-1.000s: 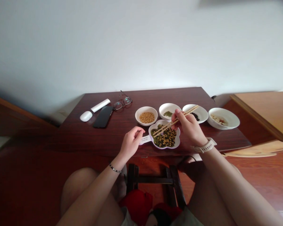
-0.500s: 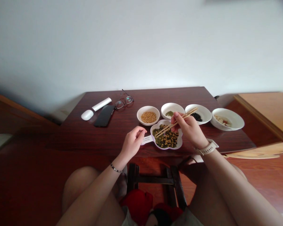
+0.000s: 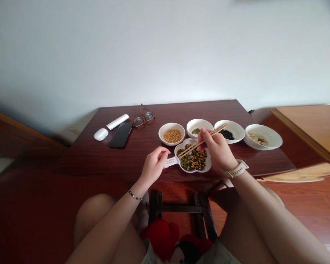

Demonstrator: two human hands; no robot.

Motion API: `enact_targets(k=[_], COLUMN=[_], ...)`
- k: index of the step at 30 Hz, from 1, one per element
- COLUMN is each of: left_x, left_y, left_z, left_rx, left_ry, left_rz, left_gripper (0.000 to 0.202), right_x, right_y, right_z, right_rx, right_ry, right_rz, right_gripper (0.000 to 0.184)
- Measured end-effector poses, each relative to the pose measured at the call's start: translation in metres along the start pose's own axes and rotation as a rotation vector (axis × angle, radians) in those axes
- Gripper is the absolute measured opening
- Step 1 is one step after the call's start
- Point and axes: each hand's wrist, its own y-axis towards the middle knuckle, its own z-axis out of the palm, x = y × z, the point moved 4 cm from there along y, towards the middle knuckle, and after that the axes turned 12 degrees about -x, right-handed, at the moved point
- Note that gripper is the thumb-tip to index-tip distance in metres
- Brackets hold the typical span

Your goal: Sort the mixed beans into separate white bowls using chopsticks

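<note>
Your left hand was loosely curled and empty, just above the paper slip on the handle of the flower-shaped dish. Your right hand held the chopsticks in a firm pinch, their tips low over the mixed beans in that dish; a grip this high leaves the tips free to work. Beyond stood bowls of soybeans, green seeds, black seeds and pale pieces on the desk. Farther left lay a phone and glasses.
</note>
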Motion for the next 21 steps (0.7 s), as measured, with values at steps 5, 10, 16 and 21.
enact_targets(k=[5,10,16,21], left_x=[0.001,0.001,0.002,0.003], left_y=[0.000,0.001,0.001,0.001], left_z=[0.000,0.000,0.000,0.000], left_rx=[0.000,0.001,0.001,0.005], left_ry=[-0.006,-0.011,-0.009,-0.005], left_rz=[0.001,-0.007,-0.005,-0.003], left_gripper=[0.023,0.023,0.023,0.023], right_x=[0.000,-0.003,-0.011,-0.012], right_y=[0.004,0.010,0.017,0.021], right_z=[-0.006,-0.017,-0.028,-0.032], right_rx=[-0.049,-0.140,-0.186,-0.180], right_ry=[0.040,0.139,0.386,0.511], right_rz=[0.008,0.062,0.186,0.236], right_gripper=[0.060,0.059,0.052,0.048])
